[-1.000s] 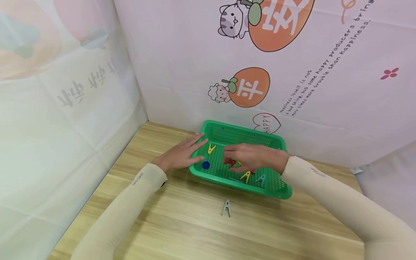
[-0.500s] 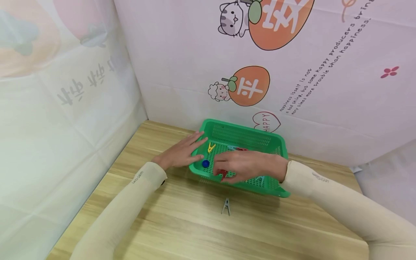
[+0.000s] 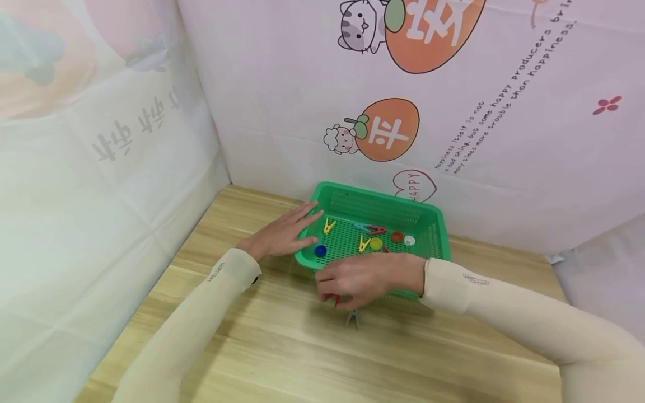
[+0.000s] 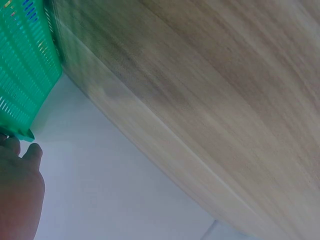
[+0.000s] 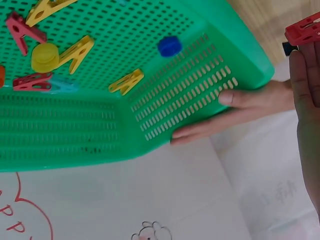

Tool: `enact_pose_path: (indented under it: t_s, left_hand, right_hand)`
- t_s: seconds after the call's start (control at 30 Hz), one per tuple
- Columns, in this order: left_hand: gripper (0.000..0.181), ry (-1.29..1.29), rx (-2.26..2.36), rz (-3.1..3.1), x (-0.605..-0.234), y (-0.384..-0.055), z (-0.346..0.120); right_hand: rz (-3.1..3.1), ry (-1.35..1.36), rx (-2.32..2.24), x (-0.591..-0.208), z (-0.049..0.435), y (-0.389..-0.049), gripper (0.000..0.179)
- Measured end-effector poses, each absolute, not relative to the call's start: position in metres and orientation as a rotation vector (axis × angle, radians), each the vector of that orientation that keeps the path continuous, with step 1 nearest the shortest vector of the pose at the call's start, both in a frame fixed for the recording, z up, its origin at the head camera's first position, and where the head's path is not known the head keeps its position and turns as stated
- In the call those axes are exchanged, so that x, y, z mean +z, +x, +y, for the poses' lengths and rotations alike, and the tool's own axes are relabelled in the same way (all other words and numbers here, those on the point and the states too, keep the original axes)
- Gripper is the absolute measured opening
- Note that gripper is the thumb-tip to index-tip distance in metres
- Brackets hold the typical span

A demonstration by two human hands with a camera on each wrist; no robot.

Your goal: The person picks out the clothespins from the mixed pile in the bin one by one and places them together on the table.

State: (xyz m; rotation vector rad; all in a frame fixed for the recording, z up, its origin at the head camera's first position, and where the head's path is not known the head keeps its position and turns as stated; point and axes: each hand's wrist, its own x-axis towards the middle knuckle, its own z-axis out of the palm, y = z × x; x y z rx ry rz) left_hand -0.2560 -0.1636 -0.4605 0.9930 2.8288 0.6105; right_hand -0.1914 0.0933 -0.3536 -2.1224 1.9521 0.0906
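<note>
My left hand point(image 3: 281, 236) rests on the left rim of a green plastic basket point(image 3: 388, 198), its fingers straight and spread. A red clothespin point(image 5: 306, 31) is pinched in the fingers of my right hand point(image 3: 360, 280), which is over the basket's front rim, above the table. Just in front of that hand, a grey clothespin point(image 3: 353, 321) lies on the wooden table, partly covered from view. Inside the basket are a blue bottle cap point(image 3: 320, 251), a yellow clothespin point(image 3: 329, 225) near the left wall, and a second yellow clothespin point(image 5: 77, 52) beside a yellow cap point(image 3: 376, 243).
Also in the basket lie red and blue clothespins point(image 3: 375, 230), an orange-brown cap point(image 3: 397, 237) and a clear cap point(image 3: 409, 240). Behind the basket rises a printed cloth wall point(image 3: 282, 112). Another cloth wall point(image 3: 136, 201) borders the wooden table point(image 3: 272, 347) at left.
My right hand has carried the red clothespin from inside the basket toward me, past the front rim. More caps and clothespins in the basket now show. My left hand has stayed on the rim.
</note>
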Motion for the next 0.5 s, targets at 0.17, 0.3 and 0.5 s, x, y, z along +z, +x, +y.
enact_pose_path:
  t_s: [0.17,0.3,0.5]
  left_hand:
    - [0.079,0.979,0.624,2.822,-0.462,-0.254,-0.164]
    - [0.079,0.992,0.619,2.83,-0.462,-0.255,-0.163]
    - [0.077,1.0,0.637,2.827,-0.46,-0.255,-0.161]
  right_hand:
    - [1.896,-2.18,0.166,-0.363,0.087,-0.189,0.016]
    - [1.869,-2.196,0.23,-0.371,0.084,-0.186,0.016]
    - [1.85,-2.204,0.324,-0.385,0.082,-0.181,0.014]
